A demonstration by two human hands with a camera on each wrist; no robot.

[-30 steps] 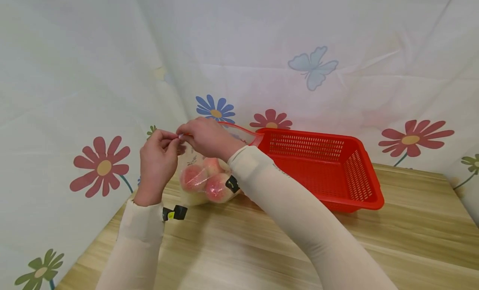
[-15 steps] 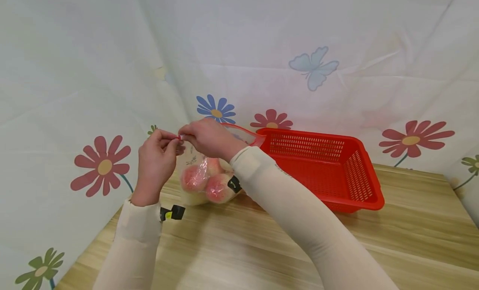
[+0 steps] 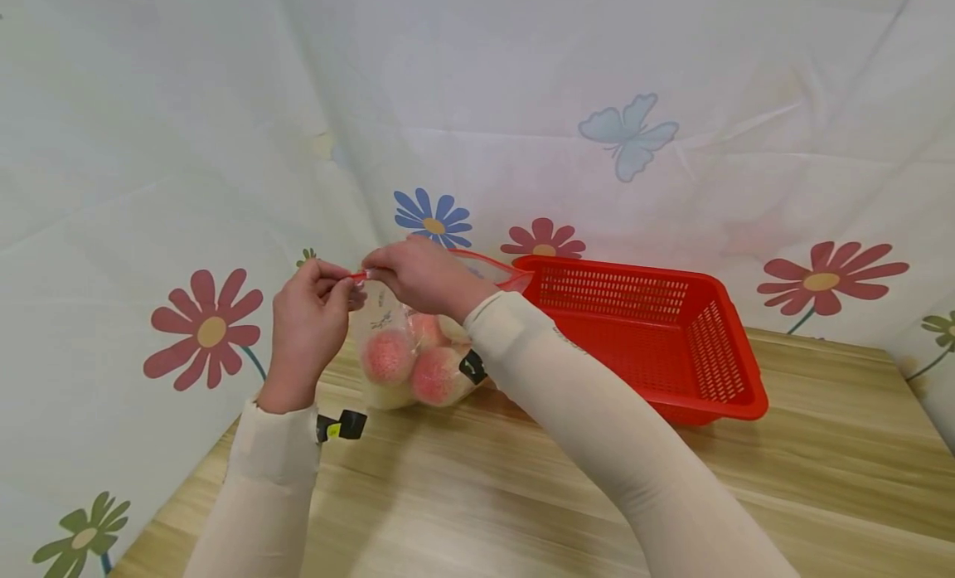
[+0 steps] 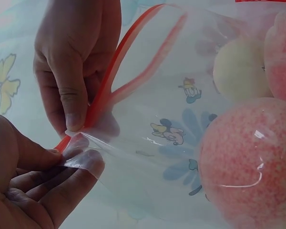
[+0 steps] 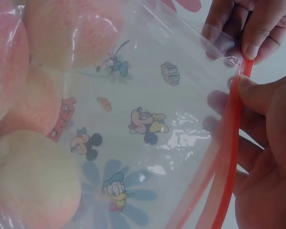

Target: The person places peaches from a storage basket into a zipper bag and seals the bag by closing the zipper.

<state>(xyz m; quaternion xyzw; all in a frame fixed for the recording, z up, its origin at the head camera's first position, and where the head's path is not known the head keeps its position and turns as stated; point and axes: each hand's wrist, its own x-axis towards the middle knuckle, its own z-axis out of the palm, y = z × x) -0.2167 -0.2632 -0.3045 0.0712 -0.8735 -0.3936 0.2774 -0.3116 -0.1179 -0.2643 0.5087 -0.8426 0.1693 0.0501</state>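
A clear zip bag (image 4: 148, 152) with printed cartoon figures and a red zip strip (image 4: 128, 43) stands on the table's left part. Inside it are several pink-and-cream peaches (image 3: 388, 356). My left hand (image 3: 309, 321) pinches the bag's top corner at one end of the strip between thumb and fingers. Close beside it, my right hand (image 3: 429, 275) pinches the same strip, its thumb (image 5: 257, 93) pressed on the red edge. From the right hand onward the two red edges spread apart, as the right wrist view shows. The right forearm hides part of the bag.
A red perforated plastic basket (image 3: 634, 346) stands to the right of the bag, close to the back wall. The wood-grain table (image 3: 448, 495) ends at a flower-printed cloth (image 3: 477, 80) behind and at the left. Black wrist cameras (image 3: 351, 425) sit below both hands.
My right hand has slid a little to the right along the zip strip, and the left hand has shifted slightly left. More red strip shows between them.
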